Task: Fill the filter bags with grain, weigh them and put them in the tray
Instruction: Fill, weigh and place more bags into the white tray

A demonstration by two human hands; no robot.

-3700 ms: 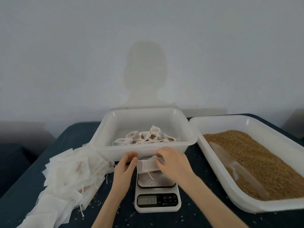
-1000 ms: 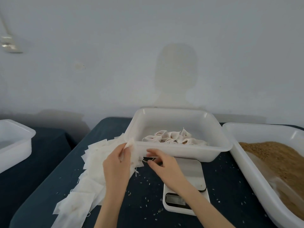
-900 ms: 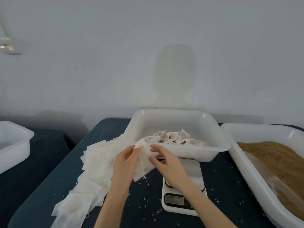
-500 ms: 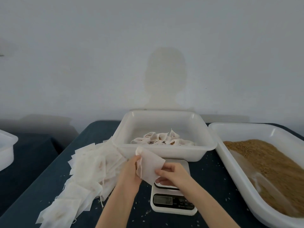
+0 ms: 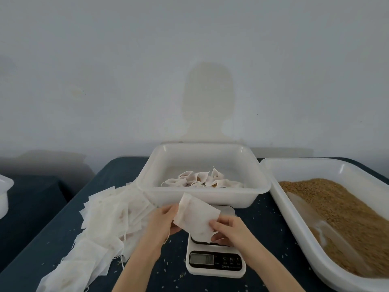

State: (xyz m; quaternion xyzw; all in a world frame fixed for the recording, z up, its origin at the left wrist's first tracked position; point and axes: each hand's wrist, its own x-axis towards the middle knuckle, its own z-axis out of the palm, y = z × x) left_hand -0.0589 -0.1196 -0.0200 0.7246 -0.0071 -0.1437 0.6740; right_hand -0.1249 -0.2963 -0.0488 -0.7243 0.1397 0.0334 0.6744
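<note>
An empty filter bag (image 5: 196, 218) hangs flat above the digital scale (image 5: 215, 260), pinched at its upper edge by the left hand (image 5: 163, 221) and at its lower corner by the right hand (image 5: 227, 231). Behind the scale, the white tray (image 5: 203, 200) already holds a cluster of filled bags (image 5: 202, 180), so several rounds look finished. Left of the scale, a heap of unused bags (image 5: 99, 226) spreads over the counter (image 5: 52, 245); right of it sits the grain bin (image 5: 336, 218). This bag still needs filling, weighing and placing, and many remain.

Empty filter bag (image 5: 196, 219) now over scale (image 5: 215, 258)
</note>
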